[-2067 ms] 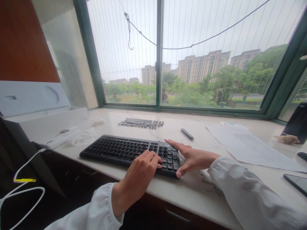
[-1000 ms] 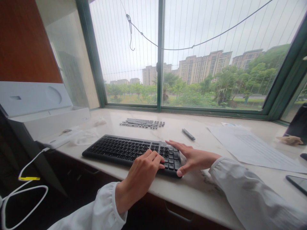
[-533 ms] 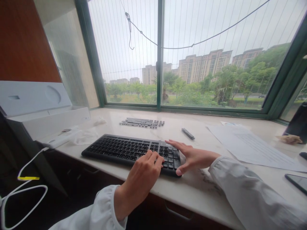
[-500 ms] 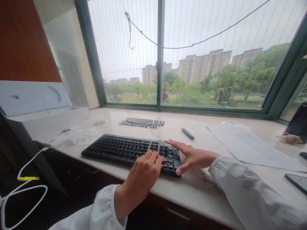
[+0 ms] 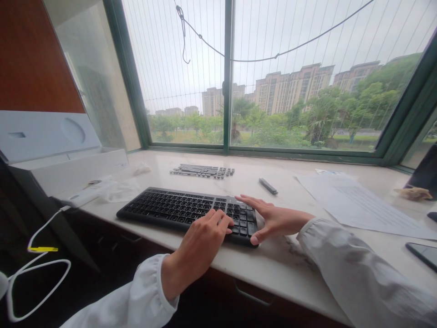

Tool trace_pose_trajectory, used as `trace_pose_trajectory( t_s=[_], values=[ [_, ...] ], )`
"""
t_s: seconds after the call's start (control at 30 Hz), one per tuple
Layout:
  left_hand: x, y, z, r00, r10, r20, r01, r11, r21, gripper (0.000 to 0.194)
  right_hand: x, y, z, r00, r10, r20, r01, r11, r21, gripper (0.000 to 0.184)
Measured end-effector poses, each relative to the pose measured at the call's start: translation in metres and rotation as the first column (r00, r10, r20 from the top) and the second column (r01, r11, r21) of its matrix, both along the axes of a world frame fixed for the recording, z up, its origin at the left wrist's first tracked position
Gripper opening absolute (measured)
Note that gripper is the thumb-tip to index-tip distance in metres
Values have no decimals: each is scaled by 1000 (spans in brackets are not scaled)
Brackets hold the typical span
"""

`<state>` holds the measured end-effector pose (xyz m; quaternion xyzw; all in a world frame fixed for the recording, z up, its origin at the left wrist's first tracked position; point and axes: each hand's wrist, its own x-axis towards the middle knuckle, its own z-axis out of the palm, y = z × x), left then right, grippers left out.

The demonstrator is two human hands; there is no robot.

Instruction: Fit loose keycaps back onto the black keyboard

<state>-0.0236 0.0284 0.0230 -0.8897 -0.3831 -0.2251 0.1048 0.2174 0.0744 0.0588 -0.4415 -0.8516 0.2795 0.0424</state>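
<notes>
A black keyboard (image 5: 170, 208) lies on the pale tabletop. Most of its key positions look bare of caps, while caps sit on the number pad at its right end. My right hand (image 5: 273, 219) spans that end, its fingers along the far edge and its thumb at the near corner. Over the left part of the number pad, my left hand (image 5: 205, 237) has its fingers bent and drawn together, touching the keys. Whatever its fingertips pinch is hidden. Behind the keyboard, loose dark keycaps (image 5: 205, 171) lie in rows.
A small dark stick-like object (image 5: 268, 186) lies beyond my right hand. Printed paper sheets (image 5: 351, 200) and a phone (image 5: 423, 253) are on the right. At left stand an open white box (image 5: 75, 169), a white power strip (image 5: 85, 193) with a cable, and crumpled plastic (image 5: 119, 191).
The whole view has shifted slightly upward. Both hands keep nearly the same places on the keyboard, and the left fingers have shifted only a little.
</notes>
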Motion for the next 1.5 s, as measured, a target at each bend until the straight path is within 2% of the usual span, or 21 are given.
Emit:
trace_pose_trajectory(
  t_s=[0.1,0.43,0.57,0.93,1.3,1.5],
  values=[
    [-1,0,2,1000,-5,-14,4,999,-38,13,0,1,-1,1000,7,0,-7,1000,8,123],
    [9,-6,13,995,-62,-72,60,998,-30,11,3,3,-5,1000,16,2,-16,1000,23,122],
    [11,-5,19,993,-41,-110,34,997,-68,9,2,2,-4,1000,8,16,-8,1000,25,122],
    [25,-15,35,925,40,-377,-46,999,-8,17,4,6,-9,1000,8,19,-9,999,34,119],
    [20,-11,15,933,42,-359,5,992,128,19,1,1,-3,1000,-12,21,12,1000,12,120],
    [14,-2,12,949,-42,-313,88,987,135,18,0,0,0,1000,-7,7,7,1000,17,119]
  ],
)
